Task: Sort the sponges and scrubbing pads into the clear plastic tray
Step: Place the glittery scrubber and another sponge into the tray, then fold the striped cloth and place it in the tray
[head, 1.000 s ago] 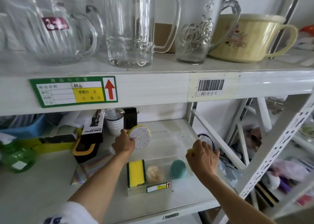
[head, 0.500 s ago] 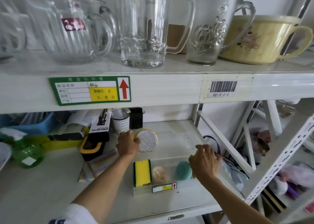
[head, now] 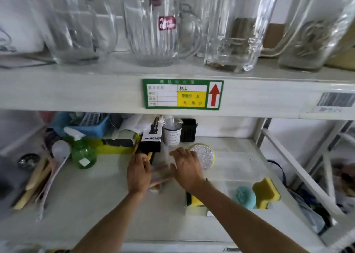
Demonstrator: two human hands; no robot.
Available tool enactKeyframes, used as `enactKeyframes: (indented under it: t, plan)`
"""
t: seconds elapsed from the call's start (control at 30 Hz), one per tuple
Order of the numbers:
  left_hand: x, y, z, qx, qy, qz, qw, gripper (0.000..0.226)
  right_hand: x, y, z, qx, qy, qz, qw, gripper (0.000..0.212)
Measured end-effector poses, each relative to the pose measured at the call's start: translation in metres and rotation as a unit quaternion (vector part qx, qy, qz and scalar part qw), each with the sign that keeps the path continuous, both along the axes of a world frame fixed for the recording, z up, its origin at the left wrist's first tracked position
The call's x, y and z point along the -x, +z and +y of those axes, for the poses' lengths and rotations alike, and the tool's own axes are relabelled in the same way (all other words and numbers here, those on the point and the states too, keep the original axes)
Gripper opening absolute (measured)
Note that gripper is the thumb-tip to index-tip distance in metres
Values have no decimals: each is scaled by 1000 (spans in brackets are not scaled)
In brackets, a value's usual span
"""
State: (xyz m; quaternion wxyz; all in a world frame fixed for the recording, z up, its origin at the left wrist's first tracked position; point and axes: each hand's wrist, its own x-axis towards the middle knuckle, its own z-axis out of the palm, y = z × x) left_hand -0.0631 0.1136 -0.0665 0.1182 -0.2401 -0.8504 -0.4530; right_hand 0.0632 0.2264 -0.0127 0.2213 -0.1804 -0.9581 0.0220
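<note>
The clear plastic tray [head: 240, 157] lies on the lower shelf, right of centre. A round silver scrubbing pad [head: 204, 155] leans at its back left corner. Along the tray's front are a yellow-and-green sponge [head: 194, 200], partly hidden by my right forearm, a teal round scrubber [head: 245, 197] and a shaped yellow sponge [head: 266, 193]. My right hand [head: 187, 168] hovers with fingers spread and empty, just left of the silver pad. My left hand [head: 138, 175] is blurred over a shiny iridescent packet [head: 154, 190]; its grip cannot be made out.
Behind my hands stand a black spray-bottle box [head: 151, 135], a measuring cup [head: 172, 134] and a black holder [head: 188, 129]. A green spray bottle [head: 83, 153], blue basket [head: 90, 124] and wooden utensils [head: 36, 177] crowd the left. Glass jugs [head: 157, 32] fill the upper shelf [head: 76, 91].
My left hand let go of the silver pad and moved left and down. My right hand left the yellow sponge in the tray and crossed left. The view swung left.
</note>
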Motion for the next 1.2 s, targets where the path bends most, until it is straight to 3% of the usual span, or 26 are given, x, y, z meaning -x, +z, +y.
enactKeyframes:
  t: [0.2,0.53,0.6,0.73,0.93,1.1,1.2]
  plan:
    - [32,-30,-40,216,-17,-108,970,37,48,-19,-22,77,-1,-192,978,40]
    - [34,-23,-42,266,-159,-162,937,62,87,-54,-19,81,-7,-314,946,54]
    - [32,-19,-41,264,-152,-157,939,66,87,-56,-20,43,-13,-331,943,54]
    - [35,-21,-46,320,-136,-114,931,45,84,-52,-26,4,-12,-355,935,57]
    - [31,-24,-54,420,-115,-46,899,49,84,-47,-32,-56,-13,-374,926,57]
    - [35,-19,-64,416,-107,-86,899,48,78,-34,-35,-60,-3,-312,948,70]
    - [36,-13,-68,283,-131,-195,930,45,70,-23,-39,62,5,-274,960,65]
